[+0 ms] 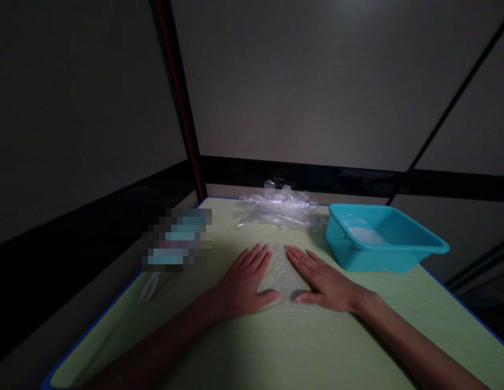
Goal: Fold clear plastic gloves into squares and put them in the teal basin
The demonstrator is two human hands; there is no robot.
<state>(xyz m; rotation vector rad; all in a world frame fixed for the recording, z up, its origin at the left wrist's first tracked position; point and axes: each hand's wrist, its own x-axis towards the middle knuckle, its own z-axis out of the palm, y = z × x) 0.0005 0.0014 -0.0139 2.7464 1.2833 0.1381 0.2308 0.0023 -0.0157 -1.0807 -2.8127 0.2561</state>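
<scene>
A thin, clear plastic glove [282, 279] lies spread on the pale green table [252, 352]; its outline is faint and partly hidden by my hands. My left hand [244, 281] lies flat over its left side, fingers stretched forward and thumb pointing inward. Over the right side rests my right hand [325, 283], also flat, with fingers angled forward and thumb apart. Neither hand grips anything. Just beyond my fingertips is a loose, crumpled pile of clear plastic gloves [276, 208].
At the right stands a turquoise plastic basin [374, 257] with something whitish and flat [368, 235] at its bottom. A blurred-out bluish object [176, 238] lies at the left edge, a pale strap [149, 287] beside it. Walls [301, 92] close off the far side.
</scene>
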